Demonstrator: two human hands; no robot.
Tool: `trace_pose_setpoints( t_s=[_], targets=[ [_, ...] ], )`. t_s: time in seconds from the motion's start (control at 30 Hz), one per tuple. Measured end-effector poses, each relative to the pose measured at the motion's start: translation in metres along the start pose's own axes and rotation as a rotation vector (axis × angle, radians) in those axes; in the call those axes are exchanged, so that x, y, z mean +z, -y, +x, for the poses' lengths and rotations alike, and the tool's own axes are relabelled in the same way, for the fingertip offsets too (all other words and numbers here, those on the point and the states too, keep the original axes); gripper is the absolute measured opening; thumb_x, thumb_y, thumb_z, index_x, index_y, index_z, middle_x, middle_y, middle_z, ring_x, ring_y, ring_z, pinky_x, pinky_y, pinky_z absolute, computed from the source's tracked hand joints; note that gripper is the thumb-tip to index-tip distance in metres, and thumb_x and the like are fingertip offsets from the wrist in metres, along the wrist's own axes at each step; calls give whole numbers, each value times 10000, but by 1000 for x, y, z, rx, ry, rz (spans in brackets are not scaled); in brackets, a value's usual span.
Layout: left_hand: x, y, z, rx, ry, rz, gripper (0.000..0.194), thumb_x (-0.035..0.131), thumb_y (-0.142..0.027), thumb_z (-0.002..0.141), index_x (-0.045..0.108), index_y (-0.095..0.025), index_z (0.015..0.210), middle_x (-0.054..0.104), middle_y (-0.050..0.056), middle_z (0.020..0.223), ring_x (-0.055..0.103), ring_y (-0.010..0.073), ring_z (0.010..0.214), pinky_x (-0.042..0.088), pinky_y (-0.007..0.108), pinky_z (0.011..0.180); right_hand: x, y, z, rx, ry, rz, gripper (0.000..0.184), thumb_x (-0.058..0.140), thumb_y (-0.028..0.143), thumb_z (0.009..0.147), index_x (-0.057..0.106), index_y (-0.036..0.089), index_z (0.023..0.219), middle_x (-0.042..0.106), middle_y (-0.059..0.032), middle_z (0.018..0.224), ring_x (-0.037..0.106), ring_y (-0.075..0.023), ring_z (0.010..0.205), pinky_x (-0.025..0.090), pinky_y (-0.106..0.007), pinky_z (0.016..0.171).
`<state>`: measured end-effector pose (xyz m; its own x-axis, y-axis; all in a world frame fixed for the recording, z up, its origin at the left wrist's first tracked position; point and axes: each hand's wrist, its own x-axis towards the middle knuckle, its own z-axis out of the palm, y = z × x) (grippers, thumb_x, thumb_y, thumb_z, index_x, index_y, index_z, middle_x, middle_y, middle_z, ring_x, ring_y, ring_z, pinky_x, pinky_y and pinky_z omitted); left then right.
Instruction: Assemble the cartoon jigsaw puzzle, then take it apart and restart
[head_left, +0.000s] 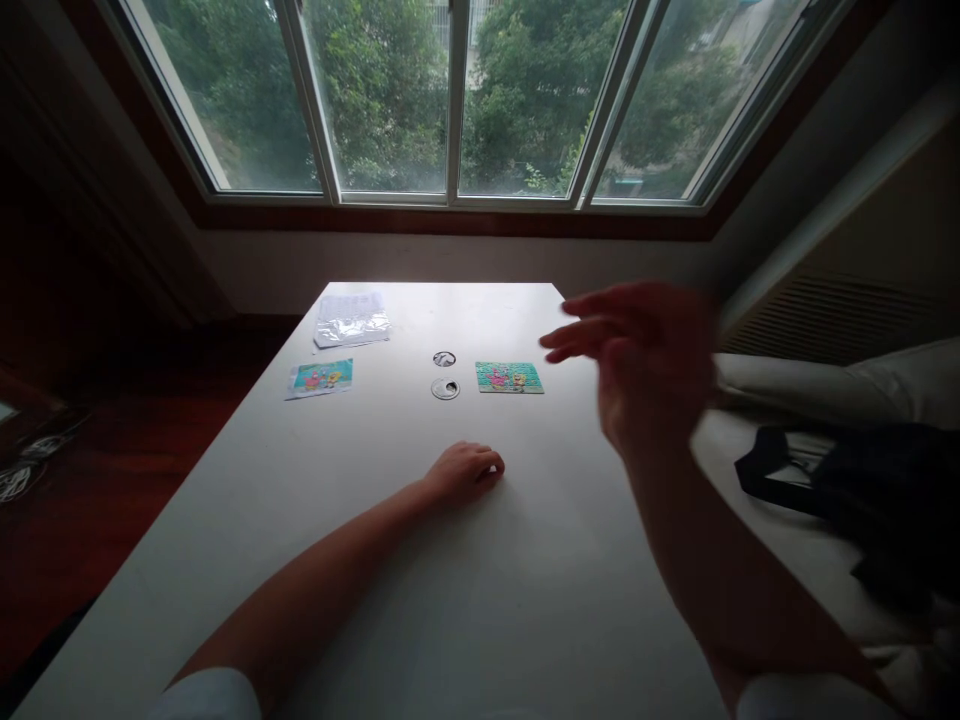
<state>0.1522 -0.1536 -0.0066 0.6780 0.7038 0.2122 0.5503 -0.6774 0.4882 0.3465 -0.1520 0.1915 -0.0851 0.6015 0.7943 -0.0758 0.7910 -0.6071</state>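
- The left hand (466,473) rests on the glossy white surface (480,590), fingers curled; whether they hold anything I cannot tell.
- The right hand (656,365), blurred, is raised well apart from it, fingers extended and parted.
- The teal rectangular picture panel with pink and yellow figures (510,378) lies beyond the left hand.
- Two round black-and-white discs (445,389) lie beside it, also beyond the left hand.

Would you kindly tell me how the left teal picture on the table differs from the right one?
The left picture has a pale left margin; the right picture has none. The right picture bears fine mesh-like lines; the left picture looks plainer. The right picture lies beside two discs, the left picture near a shiny packet. Both lie on the white table.
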Motion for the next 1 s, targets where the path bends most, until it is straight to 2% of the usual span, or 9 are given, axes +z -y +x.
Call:
trace_pose_setpoints(
  t_s=[0.17,0.23,0.3,0.33,0.4,0.6,0.73,0.9,1.0],
  targets=[
    [-27,47,14,-101,-36,76,171,545,-206,889,694,-233,969,703,11,846,625,177,804,451,275,787,32,-117,-62,376,54,-99,195,601,400,958,645,223,1027,702,-24,960,714,-152,755,579,-283,638],
    [-40,68,17,-212,-96,119,166,537,-214,889,691,-228,949,705,18,849,625,183,790,446,276,748,34,-158,-87,425,118,-212,159,590,350,948,660,210,969,693,-30,941,701,-146,741,563,-277,644],
    [-49,84,17,-300,-167,146,159,531,-237,900,687,-217,926,705,29,855,630,190,797,443,279,737,32,-182,-104,383,267,-293,130,581,290,928,684,210,933,692,-35,913,674,-143,741,536,-267,646],
    [-52,89,15,-315,-184,150,171,517,-242,913,685,-212,919,706,37,865,628,193,798,439,283,728,30,-188,-110,356,367,-299,120,588,265,914,696,214,920,696,-36,902,658,-141,733,523,-265,646],
    [-53,92,11,-315,-196,148,174,516,-243,919,685,-208,892,703,41,859,619,194,787,434,292,729,26,-193,-115,341,424,-310,150,565,238,924,711,223,955,704,-39,909,649,-145,758,511,-268,667],
    [-44,70,4,-174,-166,71,163,541,-246,928,681,-213,851,677,22,820,596,173,769,420,278,720,22,-194,-115,396,465,-350,139,588,239,924,725,228,947,719,-25,880,623,-157,751,487,-286,701],
    [-44,61,3,-149,-259,50,181,514,-241,953,656,-206,845,656,13,801,560,148,709,400,264,684,23,-195,-117,375,500,-371,131,595,220,923,726,222,939,697,-17,856,588,-147,717,457,-284,695],
    [-42,67,-2,-182,-326,41,138,548,-208,928,660,-201,847,669,8,802,553,132,668,403,258,665,24,-195,-123,317,585,-403,122,610,210,923,729,226,943,679,-27,860,572,-159,772,440,-286,729],
    [-43,62,-2,-96,-407,83,153,536,-194,940,645,-199,833,664,10,787,548,132,662,412,267,664,27,-198,-127,306,595,-418,114,613,207,920,725,225,932,665,-31,866,570,-167,809,440,-289,751]
  ],
)
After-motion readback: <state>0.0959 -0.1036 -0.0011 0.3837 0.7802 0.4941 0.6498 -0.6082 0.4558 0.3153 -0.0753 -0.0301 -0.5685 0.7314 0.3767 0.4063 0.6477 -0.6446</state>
